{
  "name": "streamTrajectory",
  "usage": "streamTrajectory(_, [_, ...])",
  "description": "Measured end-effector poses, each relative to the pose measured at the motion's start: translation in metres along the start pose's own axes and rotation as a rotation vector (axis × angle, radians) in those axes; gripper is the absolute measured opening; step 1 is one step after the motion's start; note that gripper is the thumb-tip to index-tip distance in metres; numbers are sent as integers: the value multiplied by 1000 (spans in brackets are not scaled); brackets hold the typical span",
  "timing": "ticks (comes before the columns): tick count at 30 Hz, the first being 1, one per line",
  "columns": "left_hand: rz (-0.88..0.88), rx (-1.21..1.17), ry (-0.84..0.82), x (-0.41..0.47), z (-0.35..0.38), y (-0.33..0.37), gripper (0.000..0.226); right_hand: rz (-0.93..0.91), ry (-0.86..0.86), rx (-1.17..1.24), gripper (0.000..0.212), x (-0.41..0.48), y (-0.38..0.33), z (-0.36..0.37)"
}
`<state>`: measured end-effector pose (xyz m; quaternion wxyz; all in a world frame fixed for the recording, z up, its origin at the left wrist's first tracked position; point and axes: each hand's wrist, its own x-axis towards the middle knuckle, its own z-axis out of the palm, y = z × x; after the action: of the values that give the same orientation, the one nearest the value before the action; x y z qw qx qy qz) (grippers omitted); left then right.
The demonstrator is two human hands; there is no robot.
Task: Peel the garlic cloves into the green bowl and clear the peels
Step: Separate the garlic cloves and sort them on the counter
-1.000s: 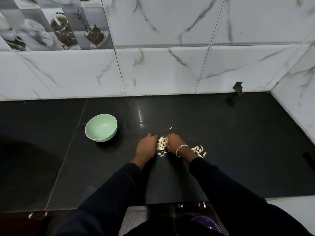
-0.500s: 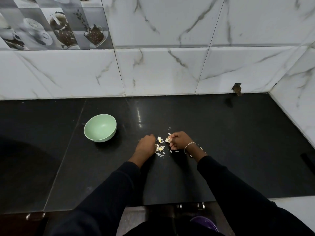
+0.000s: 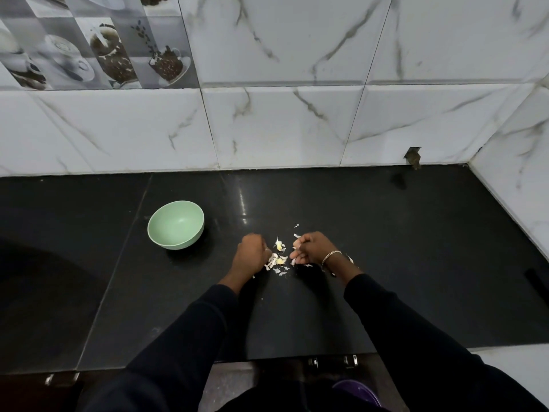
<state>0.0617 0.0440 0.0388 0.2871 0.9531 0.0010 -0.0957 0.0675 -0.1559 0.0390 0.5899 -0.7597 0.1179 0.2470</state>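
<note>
**Hands at the garlic pile on a black counter, bowl off to 10 o'clock**

The biggest thing in my feed is the wall (image 3: 282,123): white, grey-veined marble tiles across the whole 12 o'clock side, turning a corner at 3 o'clock. At 11 o'clock sits a panel of coffee-print tiles (image 3: 98,43) with cups and beans. One tile has a small chipped hole (image 3: 413,156) low down at 2 o'clock, just above the counter.

Below the wall runs the counter (image 3: 416,263), glossy black stone with a seam slanting down its left part and a streak of light reflected near the middle. Metal cabinet handles (image 3: 332,361) show under its near edge at 6 o'clock, and a purple object (image 3: 356,391) that I cannot identify lies lower still.

Two dark sleeves (image 3: 193,337) reach in from 6 o'clock. The green bowl (image 3: 176,224) stands upright on the counter at 10 o'clock from the hands, apart from them.

The left hand (image 3: 249,255) is knuckles-up with fingers curled, its edge against the pile; I cannot tell whether it holds anything. The right hand (image 3: 312,248), with a bracelet (image 3: 331,257) at the wrist, has curled fingers pinching pale scraps.

The garlic peels (image 3: 277,260), white flakes with a few yellowish pieces, lie on the counter between the two hands.
</note>
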Motion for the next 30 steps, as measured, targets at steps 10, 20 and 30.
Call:
streamTrajectory(10, [-23,-185,-33,8,6,-13,20,23,-52,78,39,-14,-6,-1])
streamTrajectory(20, [-157,-783,-87,1,1,-1,8,-21,-123,119,60,-17,-10,-9])
streamTrajectory(30, [-210,-941,-158,-6,0,29,11,51,40,-53,27,-30,-23,-23])
